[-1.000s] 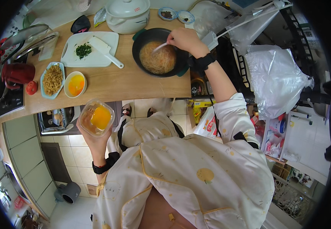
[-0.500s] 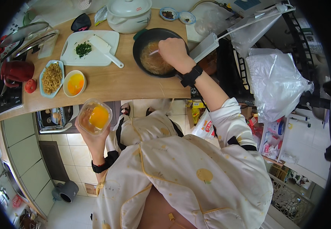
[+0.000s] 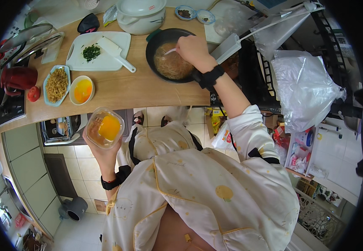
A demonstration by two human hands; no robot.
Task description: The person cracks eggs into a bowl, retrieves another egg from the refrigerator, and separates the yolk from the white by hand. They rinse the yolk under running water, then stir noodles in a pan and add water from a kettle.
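Note:
My left hand is closed around a clear square plastic container, held in front of the counter's edge. Inside it sits an orange-yellow mass like egg yolk. Over the dark round pan my right hand is closed on a white utensil. Its lower end reaches into thin noodles in broth, so I cannot tell whether it is a spoon or something else. A small white bowl of egg yolk and white stands on the counter, up and left of the container.
On the wooden counter are a white cutting board with chopped greens and a white knife, a dish of brown crumbly food, a tomato and a lidded white pot. Plastic bags hang at right.
My right hand has shifted slightly up and right over the pan, moving the white utensil within the noodles. My left hand keeps the container in nearly the same place.

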